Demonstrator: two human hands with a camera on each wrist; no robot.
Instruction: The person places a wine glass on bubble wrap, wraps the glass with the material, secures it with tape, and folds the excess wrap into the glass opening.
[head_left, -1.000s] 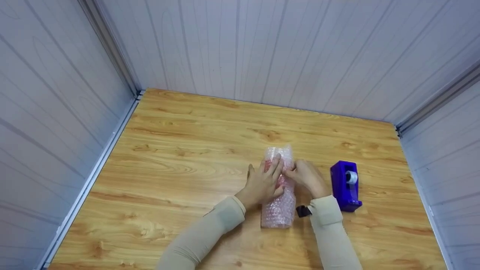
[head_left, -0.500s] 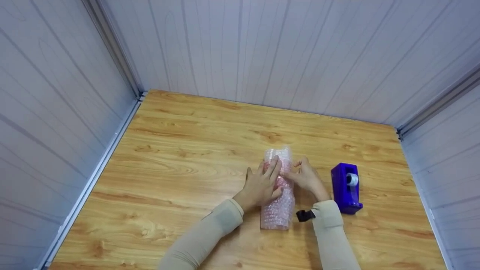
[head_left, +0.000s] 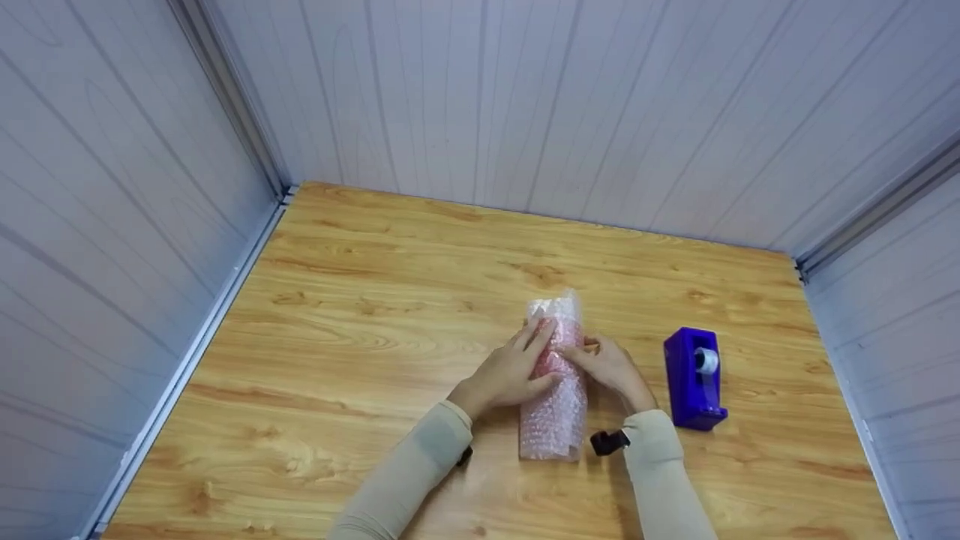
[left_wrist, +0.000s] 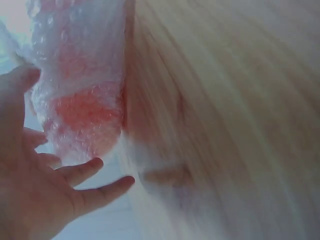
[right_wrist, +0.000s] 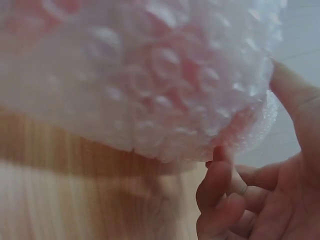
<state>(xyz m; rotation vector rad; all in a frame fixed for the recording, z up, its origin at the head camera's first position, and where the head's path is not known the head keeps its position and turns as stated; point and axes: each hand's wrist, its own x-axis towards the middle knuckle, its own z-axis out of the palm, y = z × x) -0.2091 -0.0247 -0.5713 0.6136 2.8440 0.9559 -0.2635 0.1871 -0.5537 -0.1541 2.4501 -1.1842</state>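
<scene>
A long bundle of clear bubble wrap [head_left: 553,424] lies on the table, with something red or pink showing through it. What is inside cannot be made out. My left hand [head_left: 504,375] rests across its left side with fingers extended over the wrap. In the left wrist view, that hand's fingers [left_wrist: 82,172] are spread beside the wrap [left_wrist: 85,107]. At the right edge my right hand [head_left: 611,369] pinches the wrap, thumb on top and fingers curled at the side. The right wrist view shows its fingertips [right_wrist: 217,182] at the wrap's lower edge.
A purple tape dispenser [head_left: 686,379] with a roll of clear tape [head_left: 706,361] stands right of my right hand. Pale panel walls [head_left: 495,105] close off the wood-grain table [head_left: 375,262] at the back and both sides.
My left hand has slid slightly left on the wrap. The right hand's fingers lifted from the edge half a second ago and now hold it again, thumb over the top.
</scene>
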